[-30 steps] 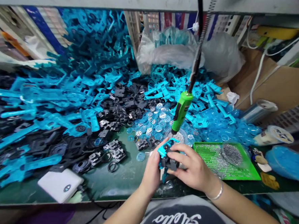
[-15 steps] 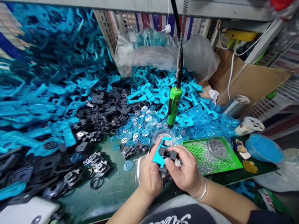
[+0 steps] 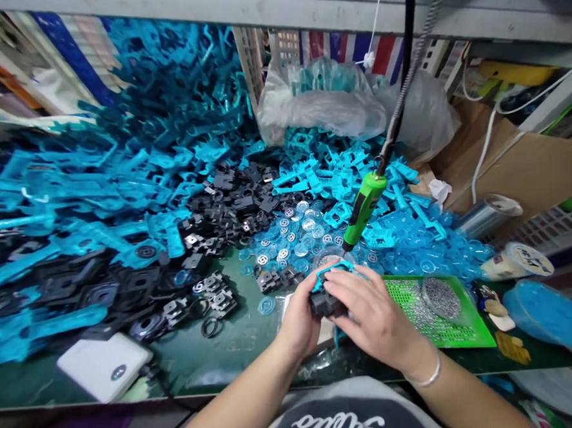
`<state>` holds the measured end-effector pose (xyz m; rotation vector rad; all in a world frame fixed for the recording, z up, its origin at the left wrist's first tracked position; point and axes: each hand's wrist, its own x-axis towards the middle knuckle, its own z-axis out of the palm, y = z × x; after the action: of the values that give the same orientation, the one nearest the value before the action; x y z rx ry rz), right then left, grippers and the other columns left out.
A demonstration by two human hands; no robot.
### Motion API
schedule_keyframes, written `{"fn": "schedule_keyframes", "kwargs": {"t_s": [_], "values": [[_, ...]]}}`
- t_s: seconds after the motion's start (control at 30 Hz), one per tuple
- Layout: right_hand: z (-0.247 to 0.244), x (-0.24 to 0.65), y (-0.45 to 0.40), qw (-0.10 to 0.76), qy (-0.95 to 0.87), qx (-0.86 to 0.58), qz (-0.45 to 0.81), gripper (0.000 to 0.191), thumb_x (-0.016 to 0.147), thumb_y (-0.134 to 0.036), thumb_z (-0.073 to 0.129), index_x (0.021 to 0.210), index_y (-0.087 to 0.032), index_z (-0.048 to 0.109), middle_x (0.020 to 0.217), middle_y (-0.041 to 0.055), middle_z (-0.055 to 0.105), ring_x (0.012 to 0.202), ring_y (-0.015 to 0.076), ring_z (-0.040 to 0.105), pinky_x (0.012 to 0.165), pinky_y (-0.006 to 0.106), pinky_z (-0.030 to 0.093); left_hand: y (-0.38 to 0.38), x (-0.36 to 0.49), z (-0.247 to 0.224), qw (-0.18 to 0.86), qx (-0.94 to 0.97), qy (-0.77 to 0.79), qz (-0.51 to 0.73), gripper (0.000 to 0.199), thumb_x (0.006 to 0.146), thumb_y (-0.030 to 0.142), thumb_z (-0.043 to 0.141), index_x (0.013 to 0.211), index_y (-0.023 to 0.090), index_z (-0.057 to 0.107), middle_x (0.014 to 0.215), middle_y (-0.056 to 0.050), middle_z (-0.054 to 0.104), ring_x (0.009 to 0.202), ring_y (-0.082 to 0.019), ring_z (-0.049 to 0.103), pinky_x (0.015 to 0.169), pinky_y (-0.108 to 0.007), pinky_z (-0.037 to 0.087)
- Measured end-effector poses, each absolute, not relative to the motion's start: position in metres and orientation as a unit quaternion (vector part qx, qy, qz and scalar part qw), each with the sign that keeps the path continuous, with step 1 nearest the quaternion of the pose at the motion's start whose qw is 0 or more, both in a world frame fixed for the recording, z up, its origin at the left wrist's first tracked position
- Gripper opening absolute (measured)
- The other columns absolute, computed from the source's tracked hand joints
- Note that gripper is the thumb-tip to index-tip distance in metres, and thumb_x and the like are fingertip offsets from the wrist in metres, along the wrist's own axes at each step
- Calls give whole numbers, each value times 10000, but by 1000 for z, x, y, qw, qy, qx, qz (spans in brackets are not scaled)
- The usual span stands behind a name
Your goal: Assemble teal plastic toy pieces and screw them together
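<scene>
Between my two hands, close to the table's front edge, is a blue plastic part (image 3: 324,275) with a black block (image 3: 323,304) against it. My left hand (image 3: 299,316) closes around its left side. My right hand (image 3: 374,315) grips it from the right, fingers laid over the top and hiding much of it. A strip of blue plastic shows below my right fingers. Just beyond my hands hangs a green electric screwdriver (image 3: 363,212), its tip over a round clear dish of small metal screws (image 3: 328,260).
A green tray (image 3: 481,321) with scattered screws and a clear dish lies right. Blue frames (image 3: 95,187), black blocks (image 3: 236,197) and clear blue discs (image 3: 297,239) are heaped behind. A white box (image 3: 104,364) with a cable stands front left; a blue-filled tub (image 3: 549,317) sits far right.
My view has swung left, so the scene sits further right. The blue part and black block have been turned in my hands, and my right fingers now spread over the top.
</scene>
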<state>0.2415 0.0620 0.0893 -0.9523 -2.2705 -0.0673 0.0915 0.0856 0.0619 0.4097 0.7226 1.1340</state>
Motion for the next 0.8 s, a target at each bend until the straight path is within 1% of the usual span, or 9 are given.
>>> {"fn": "schedule_keyframes", "kwargs": {"t_s": [0.13, 0.3, 0.4, 0.47, 0.53, 0.6, 0.67, 0.73, 0.8], "values": [[94, 251, 64, 335, -880, -334, 43, 413, 967, -196, 623, 1370, -178, 532, 1273, 117, 728, 1236, 227, 666, 1131, 505, 451, 73, 87, 61, 760, 211, 328, 519, 436, 760, 491, 766, 1043, 162, 809, 1257, -121, 754, 1349, -370, 558, 1181, -485, 381], [89, 247, 63, 361, -878, -315, 3, 460, 952, -151, 647, 1393, -153, 519, 1295, 153, 724, 1266, 241, 663, 1122, 505, 458, 66, 86, 65, 713, 262, 347, 550, 435, 790, 485, 746, 1085, 169, 785, 1257, -122, 750, 1333, -339, 577, 1174, -454, 396], [91, 240, 62, 360, -874, -325, 37, 461, 935, -253, 697, 1365, -181, 548, 1307, 134, 721, 1269, 271, 660, 1168, 567, 398, 70, 90, 67, 706, 226, 394, 543, 400, 728, 503, 734, 945, 171, 780, 1112, -98, 791, 1249, -338, 634, 1092, -435, 478], [93, 234, 59, 391, -851, -343, 68, 490, 888, -355, 756, 1317, -196, 582, 1307, 136, 717, 1267, 295, 655, 1148, 574, 418, 72, 93, 67, 702, 186, 435, 532, 373, 695, 519, 718, 854, 183, 754, 983, -66, 802, 1165, -331, 677, 989, -410, 541], [91, 229, 55, 421, -825, -370, 69, 449, 889, -342, 752, 1288, -204, 600, 1279, 135, 727, 1237, 287, 668, 1105, 546, 461, 72, 94, 65, 702, 150, 448, 533, 393, 674, 544, 730, 836, 187, 738, 918, -51, 798, 1105, -317, 701, 916, -378, 568], [87, 230, 55, 408, -825, -386, 63, 383, 922, -292, 713, 1280, -209, 606, 1230, 118, 746, 1176, 267, 696, 1099, 545, 462, 68, 91, 61, 727, 126, 431, 520, 487, 638, 604, 776, 863, 174, 733, 916, -67, 795, 1047, -313, 722, 852, -359, 585], [84, 240, 63, 383, -840, -375, 86, 347, 928, -338, 710, 1247, -225, 631, 1171, 93, 764, 1103, 262, 722, 1081, 555, 476, 61, 86, 55, 754, 136, 411, 494, 598, 583, 622, 849, 954, 168, 729, 956, -83, 792, 974, -308, 741, 762, -342, 597], [84, 254, 82, 431, -806, -388, 117, 351, 915, -413, 718, 1210, -238, 648, 1137, 88, 759, 1070, 259, 722, 1015, 521, 534, 54, 79, 49, 762, 180, 404, 474, 673, 559, 542, 920, 1084, 183, 699, 1013, -88, 786, 919, -301, 752, 708, -336, 599], [85, 266, 110, 522, -725, -430, 134, 443, 885, -456, 741, 1249, -239, 609, 1197, 115, 716, 1130, 262, 689, 969, 481, 572, 48, 73, 44, 761, 210, 410, 458, 692, 576, 470, 942, 1146, 196, 662, 1017, -93, 782, 857, -296, 760, 694, -360, 607]]}}
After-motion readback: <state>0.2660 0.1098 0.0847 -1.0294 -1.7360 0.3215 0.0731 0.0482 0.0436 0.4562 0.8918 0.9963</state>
